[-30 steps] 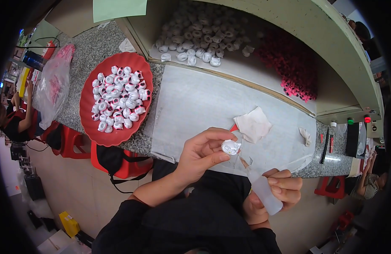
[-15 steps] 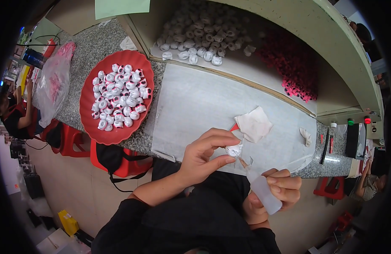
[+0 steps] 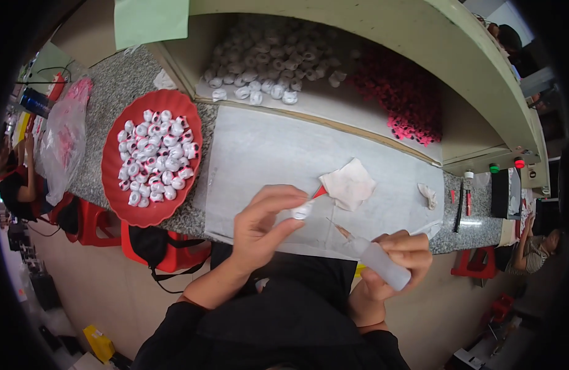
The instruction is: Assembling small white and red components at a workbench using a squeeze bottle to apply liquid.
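Observation:
Between the thumb and fingers of my left hand (image 3: 260, 225) is a small round white piece (image 3: 302, 211) with dark marks. My right hand (image 3: 398, 262) is wrapped round a translucent squeeze bottle (image 3: 383, 265), its thin pointed nozzle aimed up and left, apart from the piece. Beyond my hands a crumpled white cloth (image 3: 351, 185) lies on the white work sheet (image 3: 253, 148), with a red pointed thing (image 3: 320, 192) beside it. To the left stands a red scalloped bowl (image 3: 115, 197) holding many white pieces with pink and black parts.
A shelf box (image 3: 334, 131) at the back holds a heap of white pieces (image 3: 266, 68) and a pile of pink and black parts (image 3: 414, 123). A second crumpled cloth (image 3: 428, 195) lies at right. Red stools (image 3: 180, 250) stand below the bench; other people sit at both sides.
My left hand has moved left with the white piece, away from the nozzle. The bottle in my right hand now stands apart from it. The whole view has shifted slightly.

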Available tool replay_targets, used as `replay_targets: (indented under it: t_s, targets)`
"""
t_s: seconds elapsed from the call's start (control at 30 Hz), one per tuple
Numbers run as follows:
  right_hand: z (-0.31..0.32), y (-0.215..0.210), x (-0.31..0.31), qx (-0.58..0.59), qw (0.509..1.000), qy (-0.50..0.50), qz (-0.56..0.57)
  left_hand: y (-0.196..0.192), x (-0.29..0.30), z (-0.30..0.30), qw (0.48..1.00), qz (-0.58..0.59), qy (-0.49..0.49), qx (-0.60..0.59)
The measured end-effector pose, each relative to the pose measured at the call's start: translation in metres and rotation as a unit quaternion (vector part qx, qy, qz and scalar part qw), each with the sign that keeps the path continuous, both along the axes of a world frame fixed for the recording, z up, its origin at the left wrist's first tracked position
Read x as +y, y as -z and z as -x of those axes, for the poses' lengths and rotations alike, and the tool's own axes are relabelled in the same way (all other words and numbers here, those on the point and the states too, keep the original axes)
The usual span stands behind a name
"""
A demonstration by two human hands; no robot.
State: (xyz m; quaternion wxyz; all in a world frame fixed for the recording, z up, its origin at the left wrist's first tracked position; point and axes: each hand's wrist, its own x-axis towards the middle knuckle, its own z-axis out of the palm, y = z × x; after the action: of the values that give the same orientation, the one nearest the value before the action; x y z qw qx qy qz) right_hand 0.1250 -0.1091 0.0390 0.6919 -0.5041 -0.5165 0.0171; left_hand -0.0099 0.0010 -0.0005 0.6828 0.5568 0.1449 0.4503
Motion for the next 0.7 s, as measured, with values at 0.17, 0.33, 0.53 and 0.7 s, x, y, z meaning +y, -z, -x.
replay_targets:
  t_s: [0.17, 0.33, 0.53, 0.7]
  targets:
    - [-0.062, 0.017, 0.014, 0.109, 0.975, -0.035, 0.189, 0.004, 0.019, 0.016, 0.992, 0.084, -0.09, -0.036]
    - [-0.139, 0.042, 0.059, 0.029, 0.95, 0.085, 0.3, 0.003, 0.02, 0.014, 0.991, 0.084, -0.104, -0.018]
    - [-0.186, 0.067, 0.084, -0.37, 0.786, 0.223, 0.444, 0.017, 0.019, 0.011, 0.991, 0.083, -0.107, 0.004]
    - [-0.143, 0.061, 0.084, -0.379, 0.839, 0.125, 0.371, 0.019, 0.021, 0.026, 0.981, 0.085, -0.168, 0.038]
